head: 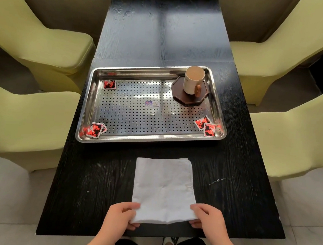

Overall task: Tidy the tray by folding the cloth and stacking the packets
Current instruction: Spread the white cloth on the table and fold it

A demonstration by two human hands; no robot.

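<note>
head view: our left hand (123, 214) and right hand (206, 217) pinch the cloth (164, 188) by its bottom corners; its long axis runs up-frame toward the tray (219, 100).

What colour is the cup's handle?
The mug's handle is brown, wood-like, clearest in the head view.

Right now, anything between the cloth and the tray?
Nothing visible. The cloth, held at its near corners by the left hand and right hand, faces bare table up to the tray.
</note>
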